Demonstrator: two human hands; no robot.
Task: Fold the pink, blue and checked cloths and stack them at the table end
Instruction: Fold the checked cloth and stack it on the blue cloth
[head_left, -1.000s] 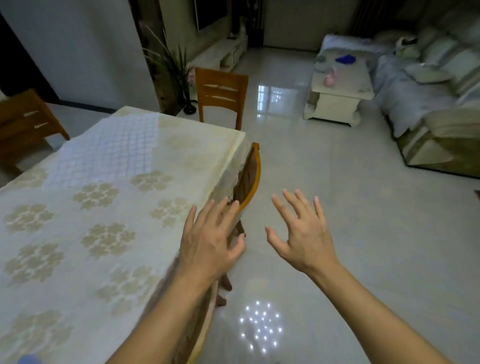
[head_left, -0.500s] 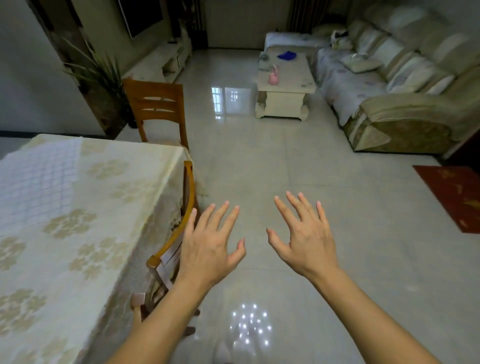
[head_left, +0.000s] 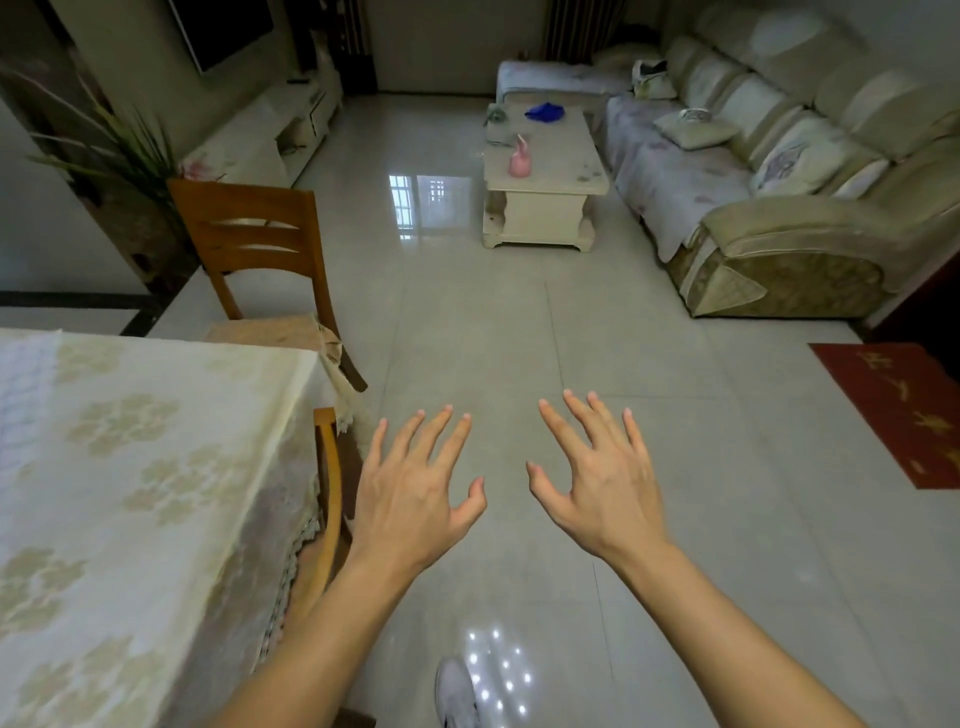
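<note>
Fig. Head view, both hands raised over the floor, centre-bottom of frame. Left hand (head_left: 410, 493) & right hand (head_left: 602, 483): fingers spread wide & straight, palms down, nothing held in either. Dining table (head_left: 130, 467) w/ patterned cover fills lower left; checked cloth (head_left: 23, 395) lies flat on it at the far-left edge, mostly cut off by the frame. Blue cloth (head_left: 545, 111) sits bunched on the coffee table (head_left: 550, 171), upper centre, well apart from the hands; a pink item (head_left: 519, 161) stands nearer the front of that tabletop, prob. the pink cloth but too small to tell. Wooden chair (head_left: 254, 244) stands upper left, sofa (head_left: 779, 171) upper right. Step in hand, as judged: fetching the far cloths. To do it well: go to the coffee table, pinch each cloth by a corner or edge so it hangs open, carry both back together, fold on the dining table's flat cover
</note>
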